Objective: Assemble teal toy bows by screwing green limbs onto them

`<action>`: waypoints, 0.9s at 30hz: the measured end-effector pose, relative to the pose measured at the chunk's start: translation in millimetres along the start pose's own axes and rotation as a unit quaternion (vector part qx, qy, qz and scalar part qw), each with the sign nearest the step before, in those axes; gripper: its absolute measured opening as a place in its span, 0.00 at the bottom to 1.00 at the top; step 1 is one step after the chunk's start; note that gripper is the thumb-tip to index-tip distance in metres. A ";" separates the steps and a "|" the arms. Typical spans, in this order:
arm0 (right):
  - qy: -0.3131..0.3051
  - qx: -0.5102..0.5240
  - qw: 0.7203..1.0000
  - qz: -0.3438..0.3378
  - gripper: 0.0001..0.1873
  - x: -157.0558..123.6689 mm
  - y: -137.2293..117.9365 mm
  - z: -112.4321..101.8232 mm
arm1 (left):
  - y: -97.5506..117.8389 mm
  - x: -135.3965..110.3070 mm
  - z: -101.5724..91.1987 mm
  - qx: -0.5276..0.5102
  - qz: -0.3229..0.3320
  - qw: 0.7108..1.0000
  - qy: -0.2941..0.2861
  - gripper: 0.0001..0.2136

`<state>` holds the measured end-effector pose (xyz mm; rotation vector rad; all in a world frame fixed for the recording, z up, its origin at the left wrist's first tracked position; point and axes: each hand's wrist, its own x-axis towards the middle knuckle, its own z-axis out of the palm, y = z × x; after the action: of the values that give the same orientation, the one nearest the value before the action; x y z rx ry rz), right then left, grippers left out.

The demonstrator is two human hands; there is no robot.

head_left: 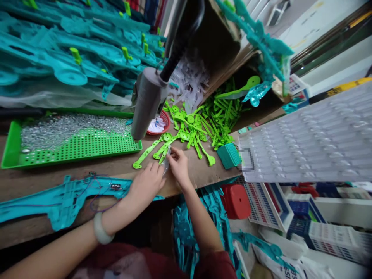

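My right hand has thumb and fingers pinched on a small translucent plastic piece at the front of the workbench. My left hand comes in from the left with bent fingers on the same piece, whose lower end they partly cover. Just beyond the fingers lie long bright-green plastic arms with round ends. Under my left forearm is a teal toy-gun shell half, with thin wires and a small metal cylinder in it.
A grey electric screwdriver hangs over the bench. Left is a green perforated tray of screws; behind it, stacked teal shells. A red basket, a cardboard box of translucent pieces and a teal block stand farther back and right.
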<state>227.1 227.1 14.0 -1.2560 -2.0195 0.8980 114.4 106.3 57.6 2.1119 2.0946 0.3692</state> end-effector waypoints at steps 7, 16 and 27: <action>-0.020 -0.168 0.975 -0.145 0.17 -1.7 -9.4 -12.1 | 1.1 -10.8 5.6 0.042 0.042 0.997 0.039 0.07; -0.102 -0.308 0.925 -0.198 0.19 4.5 -18.2 -18.1 | -1.1 -14.2 -6.9 0.056 0.051 0.997 0.017 0.11; -0.082 -0.292 0.933 -0.193 0.19 3.3 -14.9 -12.4 | -58.4 -112.4 -11.9 0.030 0.147 0.978 0.143 0.11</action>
<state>227.7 228.2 33.6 -1.0174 -2.6643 0.2157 55.2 -5.6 45.1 2.5461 1.9471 0.6909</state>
